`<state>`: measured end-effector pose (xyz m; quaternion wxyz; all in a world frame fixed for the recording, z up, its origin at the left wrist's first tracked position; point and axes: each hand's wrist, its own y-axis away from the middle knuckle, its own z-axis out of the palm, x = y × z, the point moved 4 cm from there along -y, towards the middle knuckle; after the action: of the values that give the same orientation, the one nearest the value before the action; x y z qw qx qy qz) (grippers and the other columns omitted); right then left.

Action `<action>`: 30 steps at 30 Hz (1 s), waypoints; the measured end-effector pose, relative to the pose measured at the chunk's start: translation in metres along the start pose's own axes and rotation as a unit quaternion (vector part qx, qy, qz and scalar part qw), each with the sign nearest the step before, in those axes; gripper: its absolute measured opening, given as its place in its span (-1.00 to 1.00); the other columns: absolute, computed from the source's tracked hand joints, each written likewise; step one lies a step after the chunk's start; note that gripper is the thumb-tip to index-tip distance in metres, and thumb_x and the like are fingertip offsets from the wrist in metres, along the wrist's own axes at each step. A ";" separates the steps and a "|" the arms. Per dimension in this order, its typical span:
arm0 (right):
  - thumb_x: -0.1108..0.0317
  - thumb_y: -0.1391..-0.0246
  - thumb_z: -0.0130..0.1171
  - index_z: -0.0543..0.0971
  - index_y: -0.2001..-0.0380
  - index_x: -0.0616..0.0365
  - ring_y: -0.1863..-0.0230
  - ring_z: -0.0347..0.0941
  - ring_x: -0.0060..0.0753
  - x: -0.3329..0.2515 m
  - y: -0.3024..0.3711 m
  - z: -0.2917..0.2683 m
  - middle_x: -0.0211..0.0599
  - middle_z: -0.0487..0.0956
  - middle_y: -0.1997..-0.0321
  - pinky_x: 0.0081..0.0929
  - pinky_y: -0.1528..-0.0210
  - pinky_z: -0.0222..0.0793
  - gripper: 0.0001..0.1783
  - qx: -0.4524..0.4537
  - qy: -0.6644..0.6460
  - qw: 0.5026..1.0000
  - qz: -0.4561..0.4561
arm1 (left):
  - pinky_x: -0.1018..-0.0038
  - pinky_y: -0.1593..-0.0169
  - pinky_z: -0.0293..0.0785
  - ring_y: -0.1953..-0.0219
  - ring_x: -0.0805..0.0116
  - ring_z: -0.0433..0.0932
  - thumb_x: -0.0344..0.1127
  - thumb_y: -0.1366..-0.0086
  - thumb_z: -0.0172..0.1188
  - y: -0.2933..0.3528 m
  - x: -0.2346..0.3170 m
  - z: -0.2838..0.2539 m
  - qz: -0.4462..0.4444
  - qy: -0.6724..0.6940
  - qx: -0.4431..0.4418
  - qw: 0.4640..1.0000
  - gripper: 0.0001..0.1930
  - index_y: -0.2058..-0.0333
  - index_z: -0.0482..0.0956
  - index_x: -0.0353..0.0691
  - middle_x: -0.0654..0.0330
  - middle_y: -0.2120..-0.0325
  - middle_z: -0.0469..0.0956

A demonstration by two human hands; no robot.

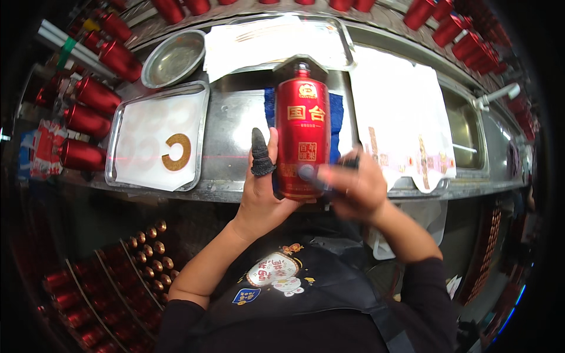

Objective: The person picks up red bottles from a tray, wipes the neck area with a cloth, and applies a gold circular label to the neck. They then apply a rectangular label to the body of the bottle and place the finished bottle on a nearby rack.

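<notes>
A glossy red bottle (302,126) with a dark cap and gold lettering lies in front of me, cap end away from me. My left hand (263,191) grips it by its lower left side; a black sleeve covers one of that hand's fingers. At the bottle's lower right is my right hand (360,185), smeared by motion, with bent fingers. Between those fingers and the bottle shows a blurred dark piece with a pale round end; I cannot make out what it is. A blue cloth (336,117) lies beneath the bottle.
A tray (203,126) at the left holds white backing paper with one gold C-shaped label (177,152). Behind stand a metal bowl (173,59) and a second tray with white sheets (259,44). Label sheets (400,106) cover the right side, beside a sink (465,126). Red bottles (91,120) line the left.
</notes>
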<state>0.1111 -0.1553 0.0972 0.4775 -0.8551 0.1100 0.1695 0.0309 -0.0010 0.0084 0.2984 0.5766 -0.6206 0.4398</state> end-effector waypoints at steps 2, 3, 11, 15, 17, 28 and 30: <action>0.60 0.19 0.32 0.66 0.24 0.10 0.40 0.59 -0.30 -0.006 -0.005 0.006 -0.24 0.68 0.27 -0.32 0.27 0.53 -0.66 -0.016 -0.013 0.999 0.042 | 0.10 -0.39 0.19 -0.39 -0.23 0.17 -0.17 0.06 0.64 0.004 -0.002 -0.003 -0.007 0.021 -0.008 1.000 0.27 -0.45 -0.09 -0.41 -0.23 -0.41 0.06; 0.55 0.12 0.34 0.65 0.27 0.14 0.41 0.58 -0.33 0.014 -0.007 0.007 -0.21 0.67 0.29 -0.36 0.29 0.52 -0.74 0.025 -0.031 0.984 0.171 | 0.16 -0.38 0.22 -0.36 -0.19 0.24 -0.21 0.06 0.64 0.004 0.004 -0.006 0.071 -0.049 0.019 0.996 0.26 -0.46 -0.10 -0.38 -0.22 -0.38 0.13; 0.51 0.20 0.34 0.66 0.37 0.09 0.52 0.45 -0.26 0.005 0.006 0.009 -0.22 0.55 0.49 -0.39 0.36 0.46 -0.78 -0.091 0.052 0.992 0.075 | 0.06 -0.46 0.00 -0.42 -0.13 0.18 -0.17 -0.05 0.55 0.007 -0.008 -0.004 -0.041 0.001 -0.047 0.998 0.17 -0.45 -0.09 -0.37 -0.19 -0.41 0.15; 0.52 0.10 0.33 0.64 0.33 0.18 0.43 0.54 -0.21 0.049 -0.014 0.000 -0.22 0.59 0.42 -0.38 0.28 0.49 -0.82 0.085 -0.020 0.967 0.238 | -0.08 -0.47 -0.38 -0.47 -0.01 0.14 -0.09 -0.04 0.55 0.004 -0.008 -0.003 0.036 -0.007 -0.016 0.999 0.19 -0.44 -0.10 -0.39 -0.15 -0.44 0.12; 0.53 0.10 0.33 0.65 0.31 0.17 0.43 0.53 -0.23 0.047 -0.021 -0.003 -0.26 0.55 0.43 -0.41 0.29 0.48 -0.79 0.075 0.106 0.988 0.087 | -0.15 -0.46 -0.54 -0.47 0.07 0.16 -0.05 -0.04 0.55 0.002 -0.012 -0.001 0.024 -0.034 -0.031 0.999 0.20 -0.43 -0.10 -0.41 -0.13 -0.44 0.12; 0.39 -0.19 0.35 0.59 0.31 0.25 0.39 0.44 -0.69 0.004 0.141 0.005 -0.45 0.59 0.41 -0.68 0.31 0.38 -0.84 0.250 -0.081 0.822 0.505 | -0.12 -0.46 -0.56 -0.35 0.05 0.36 -0.09 -0.05 0.55 -0.005 -0.013 0.001 0.003 -0.015 -0.044 0.999 0.15 -0.44 -0.04 -0.38 -0.06 -0.22 0.48; 0.40 -0.13 0.40 0.59 0.33 0.24 0.42 0.46 -0.63 -0.018 0.113 -0.001 -0.40 0.59 0.44 -0.61 0.34 0.40 -0.82 0.268 -0.067 0.848 0.452 | -0.15 -0.45 -0.54 -0.25 0.05 0.49 -0.10 -0.07 0.54 -0.007 -0.013 0.003 -0.016 0.009 -0.056 0.998 0.09 -0.41 0.03 -0.36 0.01 -0.15 0.55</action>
<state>0.0547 -0.2143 0.0165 0.5647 -0.5367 0.4932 0.3872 0.0401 0.0022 -0.0027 0.3430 0.5650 -0.6320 0.4045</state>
